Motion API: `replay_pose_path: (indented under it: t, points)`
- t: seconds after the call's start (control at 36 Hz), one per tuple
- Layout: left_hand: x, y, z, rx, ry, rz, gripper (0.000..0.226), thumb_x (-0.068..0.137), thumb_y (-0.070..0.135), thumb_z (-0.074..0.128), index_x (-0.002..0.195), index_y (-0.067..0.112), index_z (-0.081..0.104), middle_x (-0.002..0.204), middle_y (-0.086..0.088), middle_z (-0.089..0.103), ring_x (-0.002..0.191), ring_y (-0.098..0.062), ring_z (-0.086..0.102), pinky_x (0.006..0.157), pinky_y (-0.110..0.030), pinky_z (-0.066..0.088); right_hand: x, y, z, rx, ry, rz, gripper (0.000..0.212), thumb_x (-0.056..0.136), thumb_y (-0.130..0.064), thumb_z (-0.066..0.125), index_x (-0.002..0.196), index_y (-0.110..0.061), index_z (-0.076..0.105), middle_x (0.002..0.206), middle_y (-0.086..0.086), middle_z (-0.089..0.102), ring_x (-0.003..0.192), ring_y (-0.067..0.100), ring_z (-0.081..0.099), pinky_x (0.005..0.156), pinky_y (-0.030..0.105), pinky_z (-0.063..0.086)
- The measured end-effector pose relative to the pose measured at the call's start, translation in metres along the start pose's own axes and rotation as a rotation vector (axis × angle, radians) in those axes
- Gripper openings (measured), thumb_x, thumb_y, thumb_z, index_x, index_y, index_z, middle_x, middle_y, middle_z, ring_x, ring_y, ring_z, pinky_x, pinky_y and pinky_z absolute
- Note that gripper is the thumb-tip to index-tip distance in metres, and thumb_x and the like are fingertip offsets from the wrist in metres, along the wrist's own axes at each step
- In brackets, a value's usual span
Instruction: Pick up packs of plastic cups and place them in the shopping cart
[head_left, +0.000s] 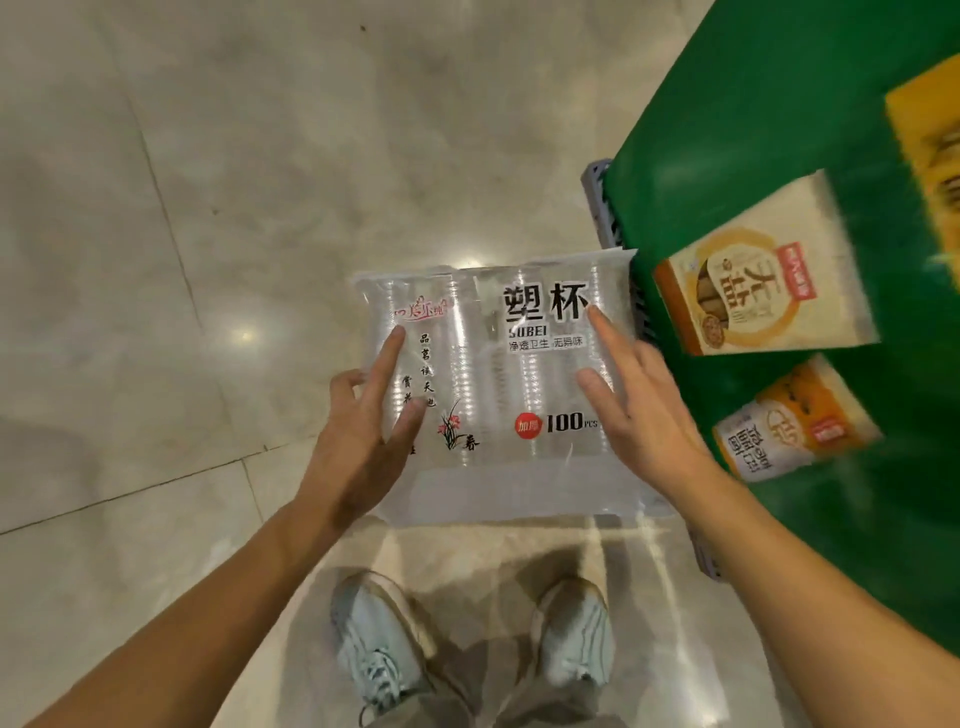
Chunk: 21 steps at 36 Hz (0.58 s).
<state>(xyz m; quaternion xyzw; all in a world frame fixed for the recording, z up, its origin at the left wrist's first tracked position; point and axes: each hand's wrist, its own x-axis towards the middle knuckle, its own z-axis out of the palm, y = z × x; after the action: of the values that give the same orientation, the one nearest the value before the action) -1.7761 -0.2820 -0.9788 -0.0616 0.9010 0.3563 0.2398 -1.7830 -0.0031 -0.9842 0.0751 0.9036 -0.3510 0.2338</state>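
A clear plastic pack of stacked disposable cups (498, 364), printed with black characters and "100 PCS", is held level in the air over the floor. My left hand (358, 441) holds its left side: forefinger and thumb lie on top, and the other fingers curl at the edge. My right hand (644, 415) holds the right side, forefinger and thumb stretched across the top, its remaining fingers hidden past the pack's edge.
A green-covered surface (753, 130) on a grey crate-like base (602, 202) stands at the right. It carries an orange-and-white box (763, 280), a smaller packet (795, 436) and a yellow pack (930, 145). Below are my two pale sneakers (374, 639) on glossy beige floor tiles (208, 208).
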Motion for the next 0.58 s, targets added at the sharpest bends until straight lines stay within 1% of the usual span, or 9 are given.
replay_pose_path:
  t: [0.06, 0.08, 0.17, 0.25, 0.33, 0.42, 0.47, 0.5, 0.58]
  points:
    - [-0.014, 0.022, -0.042, 0.0, 0.037, -0.008, 0.062, 0.097, 0.055, 0.038, 0.148, 0.06, 0.002, 0.145, -0.009, 0.03, 0.083, 0.001, 0.049, 0.088, -0.029, 0.038, -0.01, -0.043, -0.028, 0.007, 0.018, -0.054, 0.057, 0.101, -0.057, 0.034, 0.151, -0.056, 0.007, 0.157, 0.0, 0.029, 0.145, 0.021, 0.023, 0.117, 0.051, 0.026]
    - [-0.023, 0.034, -0.065, -0.006, 0.059, -0.007, 0.062, 0.097, 0.056, 0.038, 0.147, 0.061, 0.002, 0.142, -0.009, 0.032, 0.086, 0.003, 0.05, 0.087, -0.029, 0.037, -0.015, -0.065, -0.043, 0.022, 0.021, -0.069, 0.056, 0.101, -0.057, 0.034, 0.151, -0.055, 0.008, 0.159, -0.003, 0.028, 0.147, 0.022, 0.021, 0.118, 0.051, 0.024]
    - [-0.054, 0.074, -0.146, -0.045, 0.123, 0.006, 0.061, 0.096, 0.054, 0.038, 0.147, 0.061, 0.005, 0.135, -0.006, 0.036, 0.081, 0.025, 0.049, 0.087, -0.026, 0.034, -0.035, -0.148, -0.094, 0.03, 0.051, -0.124, 0.057, 0.101, -0.056, 0.036, 0.152, -0.053, 0.011, 0.157, -0.002, 0.032, 0.145, 0.022, 0.023, 0.117, 0.051, 0.025]
    - [-0.092, 0.117, -0.238, -0.037, 0.2, 0.012, 0.06, 0.095, 0.061, 0.038, 0.144, 0.065, 0.004, 0.13, -0.006, 0.042, 0.082, 0.021, 0.048, 0.088, -0.032, 0.038, -0.061, -0.242, -0.152, 0.056, 0.061, -0.185, 0.056, 0.1, -0.057, 0.036, 0.15, -0.057, 0.01, 0.154, -0.004, 0.034, 0.143, 0.019, 0.027, 0.116, 0.048, 0.028]
    - [-0.137, 0.164, -0.336, -0.035, 0.273, 0.015, 0.059, 0.094, 0.062, 0.038, 0.143, 0.067, 0.006, 0.132, -0.001, 0.043, 0.09, 0.026, 0.039, 0.091, -0.034, 0.037, -0.092, -0.337, -0.21, 0.078, 0.067, -0.266, 0.056, 0.1, -0.057, 0.037, 0.15, -0.057, 0.011, 0.157, -0.012, 0.03, 0.146, 0.013, 0.021, 0.119, 0.045, 0.024]
    - [-0.193, 0.213, -0.432, -0.024, 0.337, 0.035, 0.059, 0.095, 0.059, 0.037, 0.145, 0.063, 0.007, 0.137, 0.003, 0.043, 0.094, 0.034, 0.032, 0.09, -0.031, 0.033, -0.135, -0.434, -0.267, 0.107, 0.057, -0.329, 0.055, 0.1, -0.056, 0.04, 0.149, -0.057, 0.015, 0.152, -0.01, 0.036, 0.142, 0.008, 0.023, 0.114, 0.032, 0.023]
    - [-0.234, 0.243, -0.49, -0.024, 0.366, 0.047, 0.058, 0.096, 0.062, 0.036, 0.146, 0.063, 0.007, 0.141, 0.005, 0.041, 0.096, 0.028, 0.034, 0.092, -0.031, 0.031, -0.167, -0.495, -0.303, 0.12, 0.047, -0.365, 0.055, 0.1, -0.054, 0.041, 0.15, -0.056, 0.017, 0.147, -0.011, 0.039, 0.139, 0.009, 0.027, 0.108, 0.027, 0.022]
    - [-0.254, 0.257, -0.518, -0.025, 0.382, 0.047, 0.058, 0.095, 0.065, 0.036, 0.145, 0.063, 0.007, 0.143, 0.004, 0.041, 0.101, 0.019, 0.036, 0.094, -0.031, 0.031, -0.183, -0.523, -0.32, 0.113, 0.045, -0.387, 0.055, 0.1, -0.055, 0.041, 0.15, -0.055, 0.018, 0.147, -0.011, 0.04, 0.139, 0.011, 0.028, 0.108, 0.028, 0.023]
    - [-0.309, 0.293, -0.592, -0.031, 0.431, 0.024, 0.059, 0.092, 0.069, 0.035, 0.145, 0.064, 0.008, 0.142, -0.001, 0.042, 0.117, -0.005, 0.041, 0.096, -0.033, 0.031, -0.223, -0.599, -0.364, 0.086, 0.041, -0.446, 0.055, 0.098, -0.059, 0.04, 0.148, -0.059, 0.017, 0.149, -0.004, 0.042, 0.141, 0.018, 0.029, 0.115, 0.04, 0.027]
